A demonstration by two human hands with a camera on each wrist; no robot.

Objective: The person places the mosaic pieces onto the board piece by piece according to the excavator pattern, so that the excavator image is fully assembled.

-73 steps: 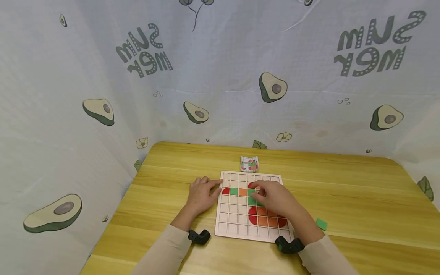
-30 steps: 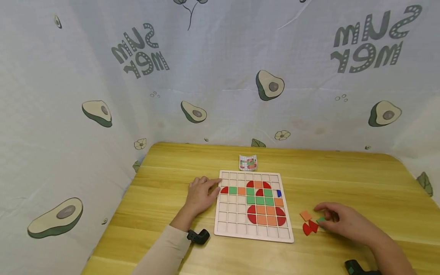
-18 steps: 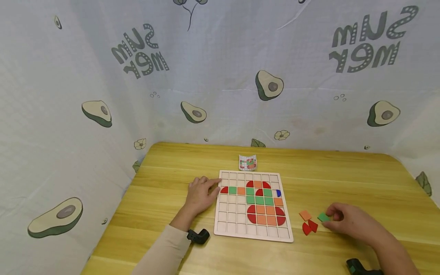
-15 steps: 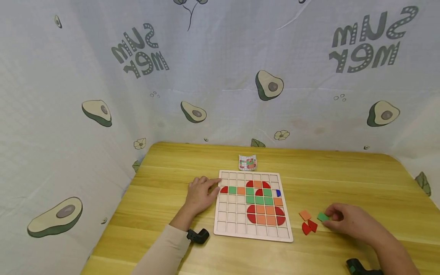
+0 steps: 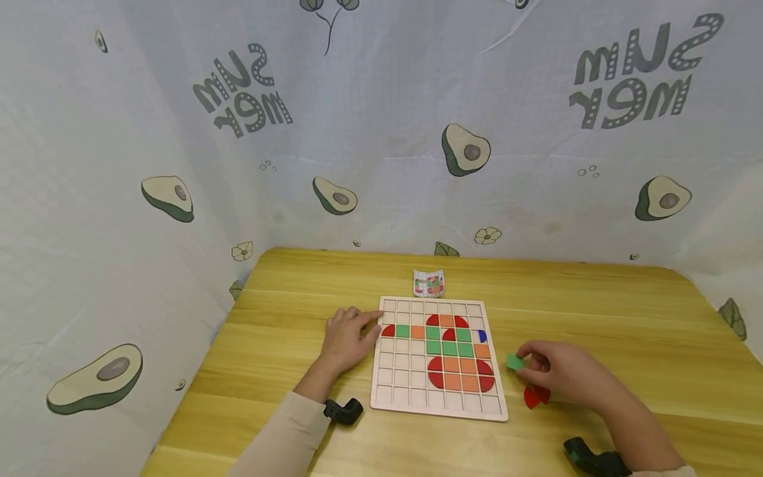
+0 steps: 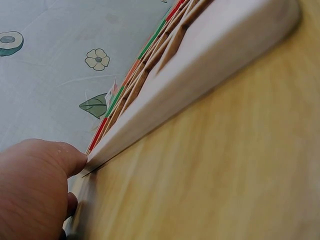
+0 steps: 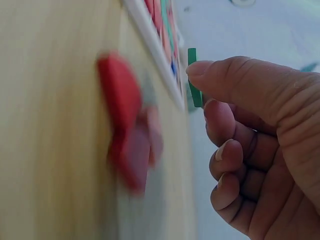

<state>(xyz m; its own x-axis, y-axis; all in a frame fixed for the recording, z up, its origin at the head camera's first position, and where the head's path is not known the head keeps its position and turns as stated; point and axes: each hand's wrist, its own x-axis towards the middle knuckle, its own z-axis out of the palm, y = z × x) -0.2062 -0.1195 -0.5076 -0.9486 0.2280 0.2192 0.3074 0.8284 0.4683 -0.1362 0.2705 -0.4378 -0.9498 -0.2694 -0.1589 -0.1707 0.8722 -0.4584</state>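
Between the thumb and fingers of my right hand (image 5: pixel 560 368) is a thin green square tile (image 5: pixel 514 362), pinched just off the board's right edge. The right wrist view shows the tile (image 7: pixel 192 92) edge-on, raised above the table. My left hand (image 5: pixel 348 339) rests at the board's left edge, its thumb (image 6: pixel 70 157) touching the side. The pale gridded board (image 5: pixel 402 379) lies flat, with red, green and orange tiles set in its cells and one blue piece (image 5: pixel 482 336) at the right. Beneath my right hand lie red quarter-round tiles (image 5: pixel 532 397); the orange tile there is hidden in the head view.
Behind the board stands a small curved pattern card (image 5: pixel 429 283) printed with a coloured grid. The wooden table (image 5: pixel 602 298) stretches out to both sides. A white curtain (image 5: pixel 387 212) with avocado prints hangs along its back edge.
My right hand left the board, went to the loose tiles on the right and took hold of the green tile. It has since moved left with it. My left hand has stayed put.
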